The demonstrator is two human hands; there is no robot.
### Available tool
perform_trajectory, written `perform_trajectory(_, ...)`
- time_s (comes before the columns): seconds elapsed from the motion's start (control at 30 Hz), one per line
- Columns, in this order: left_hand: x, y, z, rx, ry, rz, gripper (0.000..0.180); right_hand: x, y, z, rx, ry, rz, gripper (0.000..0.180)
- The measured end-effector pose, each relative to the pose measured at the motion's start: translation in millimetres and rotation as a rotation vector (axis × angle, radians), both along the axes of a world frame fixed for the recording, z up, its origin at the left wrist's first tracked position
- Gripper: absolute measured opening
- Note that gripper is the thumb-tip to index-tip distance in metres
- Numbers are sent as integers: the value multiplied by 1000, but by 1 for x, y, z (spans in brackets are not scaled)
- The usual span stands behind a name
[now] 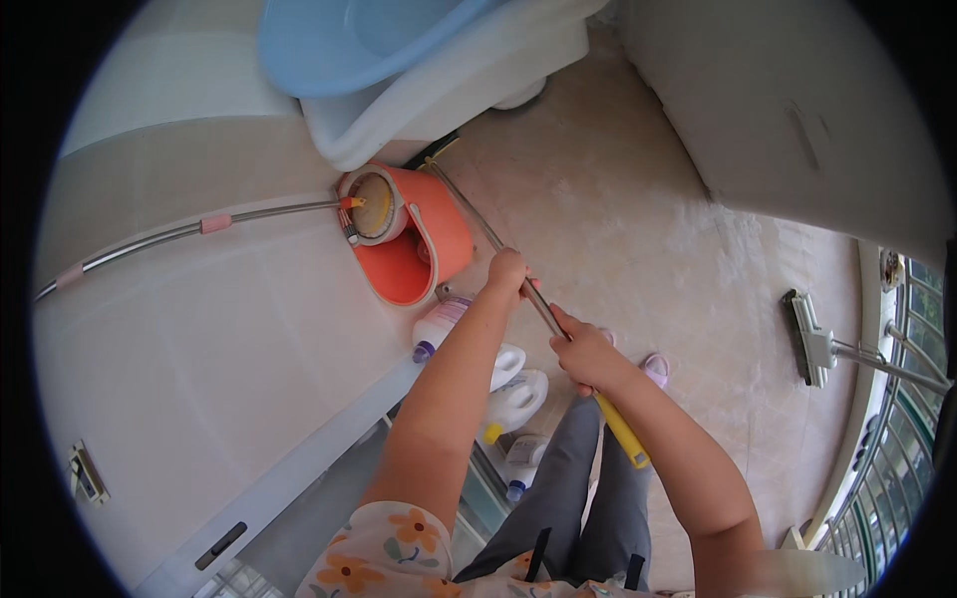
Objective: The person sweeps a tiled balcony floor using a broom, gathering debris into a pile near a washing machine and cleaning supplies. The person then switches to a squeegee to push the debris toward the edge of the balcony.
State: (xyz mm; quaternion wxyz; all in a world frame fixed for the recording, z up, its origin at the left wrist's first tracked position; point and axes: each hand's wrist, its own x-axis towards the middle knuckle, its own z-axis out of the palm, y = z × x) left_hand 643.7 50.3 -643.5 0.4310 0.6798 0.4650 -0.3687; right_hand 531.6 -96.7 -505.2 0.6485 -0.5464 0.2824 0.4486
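A long metal pole with a yellow grip (pixel 621 432) slants across the middle, its far end low behind an orange mop bucket (pixel 454 231). Dark and yellow parts show at that far end, but I cannot tell what kind of head it is. My left hand (pixel 508 271) is wrapped round the pole's middle. Closer to me, my right hand (pixel 583 351) grips it just above the yellow part. In the bucket's round spinner rests a mop (pixel 374 206), its steel handle leaning out to the left.
A blue basin (pixel 384 45) sits on a white tub (pixel 454 95) beyond the bucket. Several bottles, one a white jug (pixel 515 404), stand by my legs. A sponge mop (pixel 815 341) leans at the right near the window railing. White walls flank the tiled floor (pixel 598 189).
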Motion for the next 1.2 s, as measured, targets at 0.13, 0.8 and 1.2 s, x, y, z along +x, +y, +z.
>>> perform_trajectory(0.13,-30,-11,-8,-67,-27,-6,40,-38,-12,9,100,75,-174,61)
perform_trajectory(0.8,-165,-166,40,15,-132,-584,49,-180,-78,71,42,332,-600,59)
perform_trajectory(1.2,-152,-151,-21,-53,-169,-494,50,-177,-46,25,-599,-240,-290,56)
